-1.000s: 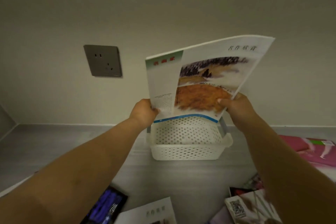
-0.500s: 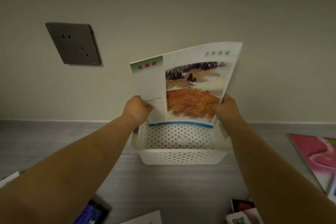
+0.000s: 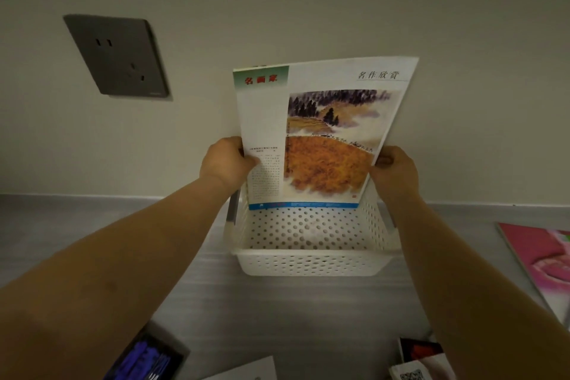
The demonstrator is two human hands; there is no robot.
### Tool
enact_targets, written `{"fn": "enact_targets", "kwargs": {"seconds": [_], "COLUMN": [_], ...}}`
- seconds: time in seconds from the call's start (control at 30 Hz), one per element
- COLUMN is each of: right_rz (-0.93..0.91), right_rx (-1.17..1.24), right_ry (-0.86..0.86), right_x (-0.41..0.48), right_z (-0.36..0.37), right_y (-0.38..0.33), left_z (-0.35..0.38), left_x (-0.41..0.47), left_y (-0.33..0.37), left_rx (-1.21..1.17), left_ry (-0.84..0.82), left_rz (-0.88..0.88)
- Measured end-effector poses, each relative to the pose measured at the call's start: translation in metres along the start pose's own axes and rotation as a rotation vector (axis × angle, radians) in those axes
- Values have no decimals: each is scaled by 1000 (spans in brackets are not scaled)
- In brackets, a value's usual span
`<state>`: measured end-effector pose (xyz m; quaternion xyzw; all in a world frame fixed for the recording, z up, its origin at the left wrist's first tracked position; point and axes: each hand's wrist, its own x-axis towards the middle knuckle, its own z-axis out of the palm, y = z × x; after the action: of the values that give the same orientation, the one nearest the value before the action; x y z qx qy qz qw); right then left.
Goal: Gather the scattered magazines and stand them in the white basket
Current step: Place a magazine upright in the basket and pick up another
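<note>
Left hand (image 3: 226, 160) pinches the left edge of the magazine (image 3: 320, 133), thumb on the cover. The magazine stands upright, its bottom edge inside the white basket (image 3: 311, 262) by the far wall. Right hand (image 3: 396, 168) grips the right edge. It looks thin, light and floppy, so low grips on both sides should stop it buckling.

Held magazine (image 3: 320, 133) lower: bottom edge, earlier level with far rim of white basket (image 3: 311, 262), now down inside basket by far wall. Cover less tilted to right, nearer upright. Left hand (image 3: 226, 160) and right hand (image 3: 396, 170) dropped with it, now just above basket's left and right walls.
</note>
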<state>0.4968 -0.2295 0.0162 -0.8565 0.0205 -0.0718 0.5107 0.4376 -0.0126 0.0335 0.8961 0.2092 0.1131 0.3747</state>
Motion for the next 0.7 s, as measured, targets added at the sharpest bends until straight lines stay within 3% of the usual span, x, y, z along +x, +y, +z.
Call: {"fn": "enact_targets", "kwargs": {"seconds": [0.43, 0.7], "right_rz": [-5, -97], "right_rx": [-57, -107], "right_ry": [80, 176], "right_x": [1, -66], "right_z": [-2, -28], "right_y": [1, -12], "left_z": [-2, -44], "left_x": [3, -68], "left_y": [-4, -21], "left_rx": [96, -18], "left_ry": [78, 100], "left_rz": [-47, -2]}}
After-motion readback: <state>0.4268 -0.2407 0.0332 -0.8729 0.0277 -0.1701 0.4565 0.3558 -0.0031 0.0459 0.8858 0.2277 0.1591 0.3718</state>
